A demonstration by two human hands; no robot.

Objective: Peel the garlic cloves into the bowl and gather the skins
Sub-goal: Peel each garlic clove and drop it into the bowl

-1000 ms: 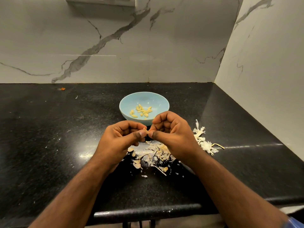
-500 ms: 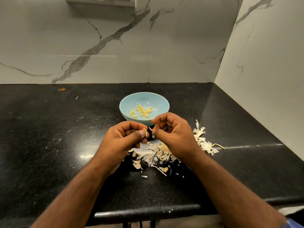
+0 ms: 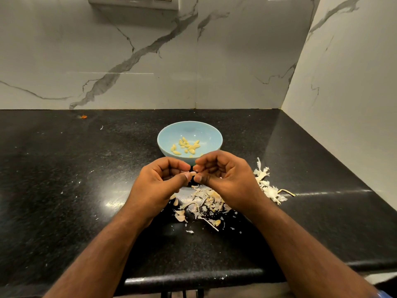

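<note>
A light blue bowl (image 3: 167, 137) stands on the black counter and holds several peeled yellow garlic cloves (image 3: 186, 145). Just in front of it my left hand (image 3: 159, 186) and my right hand (image 3: 225, 177) meet thumb to thumb, fingers curled. Between the fingertips they pinch a small garlic clove (image 3: 191, 173), mostly hidden by the fingers. A pile of papery garlic skins (image 3: 204, 203) lies on the counter under my hands. More white skins with a stalk (image 3: 268, 188) lie to the right of my right hand.
The black stone counter (image 3: 86, 179) ends at a marble wall at the back and another on the right. Its front edge (image 3: 193, 278) runs near my forearms. Small skin flecks are scattered over it, and an orange scrap (image 3: 83, 116) lies far left.
My hands had parted a little half a second ago, showing the pale clove; now the thumbs are together again and both hands sit slightly lower.
</note>
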